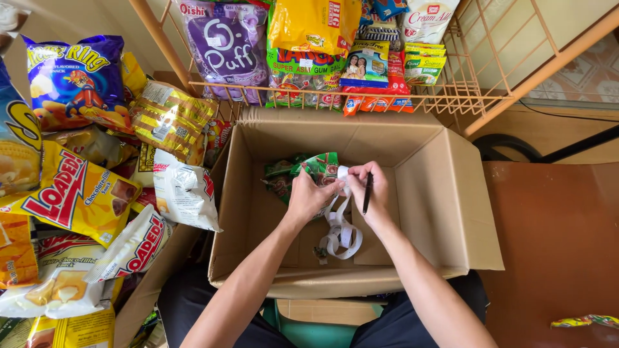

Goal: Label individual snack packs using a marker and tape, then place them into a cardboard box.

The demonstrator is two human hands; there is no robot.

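- Left hand (pixel 309 195) and right hand (pixel 371 190) close together over the open cardboard box (pixel 445 193), fingertips nearly meeting.
- Both hands pinch the top of a white paper strip (pixel 340 232); the strip hangs down in loops below the hands, into the box.
- Right hand also clamps a black pen (pixel 367 193), held roughly upright between its fingers.
- Left hand's fingers touch a green snack packet (pixel 316 166); packet sits just beyond the hands, inside the box near its far wall.
- Box lies right under the hands, flaps open, across the person's lap.
- Beyond the hands: wire rack (pixel 464 90) with a purple puff bag (pixel 225 45), yellow bag (pixel 313 22) and small green and red sachets (pixel 412 67).
- Left of the left hand, outside the box: pile of snack bags, white bag (pixel 184 190) nearest, yellow chocolate snack bags (pixel 74 193) further out, blue ring-snack bag (pixel 77 80) beyond.
- Right of the right hand: brown floor (pixel 554 245), small wrapped candy (pixel 583 320) well apart.
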